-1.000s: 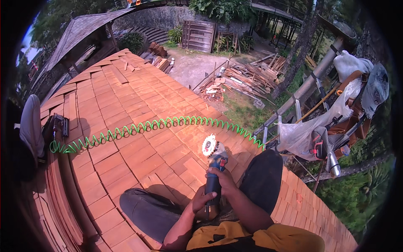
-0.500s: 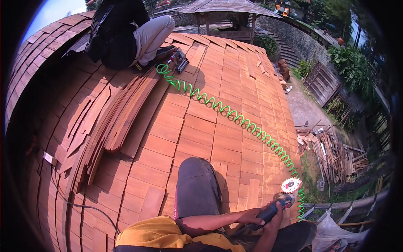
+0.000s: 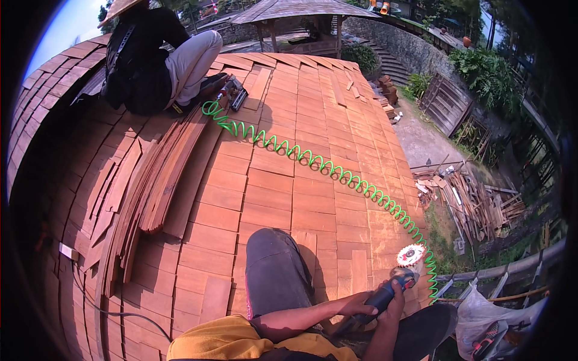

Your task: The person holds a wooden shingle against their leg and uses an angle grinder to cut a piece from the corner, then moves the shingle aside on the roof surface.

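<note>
Low at the right, I hold a dark blue angle grinder (image 3: 383, 295) fitted with a round, toothed saw blade (image 3: 411, 255). My left hand (image 3: 357, 304) closes on the grinder's body from the left. Around its other side, nearer the blade, wraps my right hand (image 3: 393, 308). The blade points away from me, above the wooden shingles (image 3: 268, 198), and whether it spins I cannot tell. Just right of the blade runs a coiled green air hose (image 3: 337, 171). It stretches across the roof to a nail gun (image 3: 232, 93) at the far left.
A person (image 3: 141, 60) in dark clothing and light trousers crouches by the nail gun. Stacked wooden strips (image 3: 162, 174) lie on the left, with a dark cable (image 3: 114, 313) and white box (image 3: 68, 251) nearby. The roof's edge drops at right toward a scrap wood pile (image 3: 475, 204); a whitish sack (image 3: 481, 319) hangs there.
The view has swung slightly, so the far roof, pavilion and crouching person sit further left and lower. Both hands keep hold of the grinder, which appears slightly further left.
</note>
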Tool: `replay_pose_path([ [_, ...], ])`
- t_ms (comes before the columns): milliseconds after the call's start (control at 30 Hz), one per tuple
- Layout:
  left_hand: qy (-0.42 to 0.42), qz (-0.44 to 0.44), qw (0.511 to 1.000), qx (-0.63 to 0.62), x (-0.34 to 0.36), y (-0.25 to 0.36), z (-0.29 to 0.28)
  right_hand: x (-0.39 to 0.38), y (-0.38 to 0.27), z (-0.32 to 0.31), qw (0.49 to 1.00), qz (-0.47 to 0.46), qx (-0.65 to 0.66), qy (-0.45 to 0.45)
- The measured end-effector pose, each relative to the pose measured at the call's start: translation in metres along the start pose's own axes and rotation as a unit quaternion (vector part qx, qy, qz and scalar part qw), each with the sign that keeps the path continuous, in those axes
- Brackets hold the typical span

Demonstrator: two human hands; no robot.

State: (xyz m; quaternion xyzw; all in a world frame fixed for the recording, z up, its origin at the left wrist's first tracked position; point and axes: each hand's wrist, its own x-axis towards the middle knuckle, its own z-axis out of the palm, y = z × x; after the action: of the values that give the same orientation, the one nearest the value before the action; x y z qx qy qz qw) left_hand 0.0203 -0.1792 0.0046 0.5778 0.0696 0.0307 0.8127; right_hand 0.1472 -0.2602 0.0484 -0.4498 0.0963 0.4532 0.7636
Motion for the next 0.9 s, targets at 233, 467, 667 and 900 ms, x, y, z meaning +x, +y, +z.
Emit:
replay_pose_path([
  [233,-0.016,-0.063,0.998,0.003,-0.011,0.043,0.005,-0.002,0.002,-0.001,0.999,-0.031,-0.028,-0.016],
  [467,0.022,-0.010,1.000,-0.003,-0.007,0.034,0.008,-0.003,0.001,-0.003,0.999,-0.034,-0.028,0.002],
  [667,0.016,-0.031,0.999,-0.010,-0.009,0.039,0.007,-0.007,0.000,0.005,0.999,-0.043,-0.031,0.001],
  [900,0.014,-0.019,1.000,-0.007,-0.006,0.037,0.007,-0.009,-0.002,0.009,0.999,-0.041,-0.015,-0.007],
])
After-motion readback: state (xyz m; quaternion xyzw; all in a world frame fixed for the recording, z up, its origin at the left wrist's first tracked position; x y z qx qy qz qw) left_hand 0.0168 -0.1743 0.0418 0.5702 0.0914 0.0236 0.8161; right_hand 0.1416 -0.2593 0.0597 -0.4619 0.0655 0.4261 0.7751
